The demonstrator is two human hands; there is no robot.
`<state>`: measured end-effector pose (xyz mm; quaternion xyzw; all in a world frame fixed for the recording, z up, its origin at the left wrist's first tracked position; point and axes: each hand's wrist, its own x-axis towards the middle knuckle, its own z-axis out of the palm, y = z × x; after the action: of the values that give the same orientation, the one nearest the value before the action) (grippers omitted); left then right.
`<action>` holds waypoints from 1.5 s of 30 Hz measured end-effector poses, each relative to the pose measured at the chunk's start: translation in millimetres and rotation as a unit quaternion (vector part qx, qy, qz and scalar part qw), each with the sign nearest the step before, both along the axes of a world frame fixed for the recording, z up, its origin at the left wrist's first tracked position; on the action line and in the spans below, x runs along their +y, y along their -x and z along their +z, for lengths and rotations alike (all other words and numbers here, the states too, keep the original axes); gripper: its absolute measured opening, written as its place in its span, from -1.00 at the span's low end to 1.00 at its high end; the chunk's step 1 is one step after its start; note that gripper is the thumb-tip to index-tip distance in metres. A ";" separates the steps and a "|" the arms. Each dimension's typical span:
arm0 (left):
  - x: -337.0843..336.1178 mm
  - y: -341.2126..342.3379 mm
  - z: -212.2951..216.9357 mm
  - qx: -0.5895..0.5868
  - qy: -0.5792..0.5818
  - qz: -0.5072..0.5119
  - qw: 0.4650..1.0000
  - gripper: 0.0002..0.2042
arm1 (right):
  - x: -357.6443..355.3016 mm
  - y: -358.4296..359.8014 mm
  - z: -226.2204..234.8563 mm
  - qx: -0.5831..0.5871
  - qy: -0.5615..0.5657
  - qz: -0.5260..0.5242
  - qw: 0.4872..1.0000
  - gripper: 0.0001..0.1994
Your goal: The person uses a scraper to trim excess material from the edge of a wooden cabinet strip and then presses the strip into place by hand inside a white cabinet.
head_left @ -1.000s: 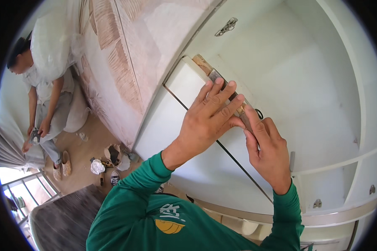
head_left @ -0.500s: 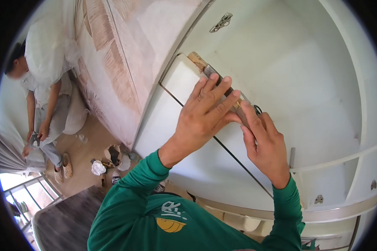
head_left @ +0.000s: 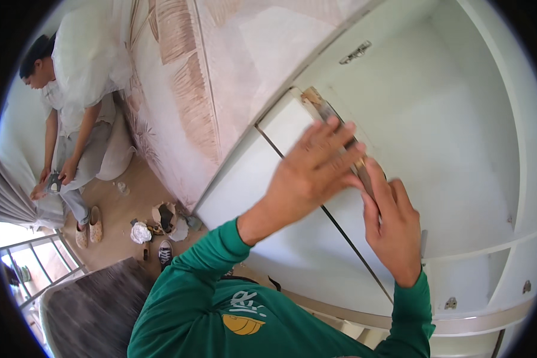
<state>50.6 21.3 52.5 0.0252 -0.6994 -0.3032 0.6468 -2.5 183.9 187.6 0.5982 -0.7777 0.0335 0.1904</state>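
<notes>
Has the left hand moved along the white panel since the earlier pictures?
Cannot tell. The left hand lies flat near the white panel's chipped top corner as before; the small shift could be head motion.

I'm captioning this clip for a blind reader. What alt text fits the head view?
Two bare hands in green sleeves, left hand and right hand, press a narrow strip against the edge of a white cabinet panel. Another person sits at far left above a littered floor.
</notes>
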 end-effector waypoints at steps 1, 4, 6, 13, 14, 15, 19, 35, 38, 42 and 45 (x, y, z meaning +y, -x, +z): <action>6.7 -0.1 1.3 -0.003 0.000 -0.014 1.000 -0.33 | 11.6 -0.9 -3.8 0.009 0.005 0.006 1.000 -0.36; -4.5 9.3 -2.6 0.032 -0.011 -0.005 0.999 -0.34 | 5.9 -1.4 -0.2 0.030 0.003 0.011 0.999 -0.34; 2.9 5.1 -3.5 0.011 -0.013 -0.023 1.000 -0.34 | 6.4 -2.4 -0.9 0.022 0.003 0.012 1.000 -0.35; 2.0 8.7 -0.5 0.018 0.000 -0.014 1.000 -0.35 | 21.1 -4.4 -3.0 0.021 0.003 -0.003 1.000 -0.36; 4.7 8.1 -1.3 0.012 0.002 -0.022 1.000 -0.34 | 27.1 -0.1 -4.2 0.016 -0.001 -0.009 1.000 -0.35; 9.7 5.0 -2.8 0.006 0.003 -0.028 1.000 -0.34 | 29.9 1.9 -4.5 0.011 -0.006 -0.015 1.000 -0.35; -17.7 9.9 -2.7 0.003 0.001 0.025 1.000 -0.34 | -11.5 9.8 1.2 0.011 0.001 0.031 0.999 -0.36; 2.7 6.1 1.1 0.011 0.002 -0.017 1.000 -0.34 | 13.1 5.8 -1.4 0.027 0.003 0.011 1.000 -0.37; -2.8 6.6 -1.5 0.005 -0.007 -0.013 1.000 -0.33 | 15.2 0.6 0.0 0.039 -0.004 0.009 0.999 -0.37; 6.8 2.9 0.6 0.002 -0.004 -0.027 1.000 -0.33 | 20.3 6.0 -5.4 0.030 -0.001 0.014 0.999 -0.35; -4.5 8.0 1.4 0.009 0.005 -0.003 1.000 -0.33 | 16.1 5.5 0.5 0.035 0.003 0.020 0.999 -0.34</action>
<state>42.6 16.8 53.9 0.0170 -0.6948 -0.3021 0.6525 -8.0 200.0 188.1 0.6138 -0.7584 0.0182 0.2186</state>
